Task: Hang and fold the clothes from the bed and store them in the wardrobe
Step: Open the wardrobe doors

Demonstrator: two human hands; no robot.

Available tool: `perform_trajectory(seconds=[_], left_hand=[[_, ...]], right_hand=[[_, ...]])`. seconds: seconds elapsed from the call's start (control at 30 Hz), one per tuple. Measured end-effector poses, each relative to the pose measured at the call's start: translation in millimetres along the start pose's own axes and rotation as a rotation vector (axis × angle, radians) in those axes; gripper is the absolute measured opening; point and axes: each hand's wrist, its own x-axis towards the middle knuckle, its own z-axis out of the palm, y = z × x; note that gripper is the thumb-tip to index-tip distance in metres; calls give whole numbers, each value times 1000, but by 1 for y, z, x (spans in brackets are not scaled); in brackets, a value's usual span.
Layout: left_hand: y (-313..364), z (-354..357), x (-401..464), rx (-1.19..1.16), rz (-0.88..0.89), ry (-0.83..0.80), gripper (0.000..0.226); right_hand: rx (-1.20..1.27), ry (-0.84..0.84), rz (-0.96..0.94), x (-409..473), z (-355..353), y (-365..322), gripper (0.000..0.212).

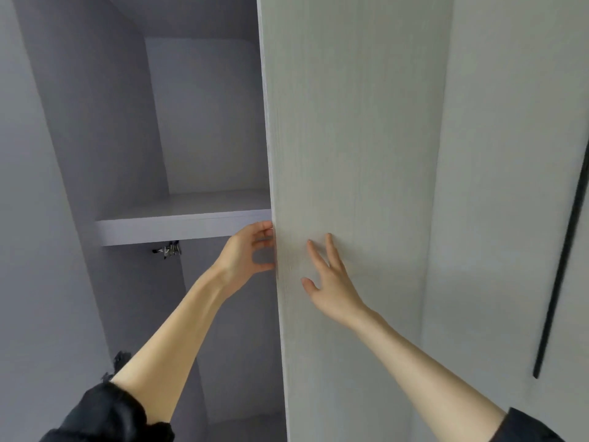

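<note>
Head view, looking up into the wardrobe (204,122).

Wardrobe door (350,154): pale, wood-grained panel, standing partly open, its free edge running top to bottom through the middle of the view. To its left the interior is exposed: grey walls and one shelf (178,224) crossing at about hand level.

Left hand (247,252): raised to the door's free edge just below the shelf front. Fingers curl round the edge from the inner side, thumb lower on the same edge; the hand grips the door. Fingertips are partly hidden behind the edge.

Right hand (328,280): on the outer face of the door, just right of the free edge and slightly lower than the left hand. Fingers straight and spread, pointing up; it looks flat against the panel, holding nothing. Whether the palm fully touches cannot be told.

Both forearms are bare; black sleeves (108,416) show at the lower corners.

Under the shelf, near its left part, small metal hooks (170,249) hang, apart from the left hand. A dark item (120,358) shows low at the left wall, partly behind the left forearm; too little is visible to identify it.

Right of the door stands a neighbouring panel with a long dark handle (561,250).
</note>
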Motion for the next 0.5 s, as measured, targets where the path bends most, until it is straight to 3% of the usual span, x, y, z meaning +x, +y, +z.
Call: perform_trajectory(seconds=[0.23,0.5], left_hand=[[14,30,-61,114,101,-215,34],[14,83,-102,34,128,-343,40]], right_hand=[[237,178,96,-81,-23,-12,45],[244,170,155,-143,-59,-11,57]])
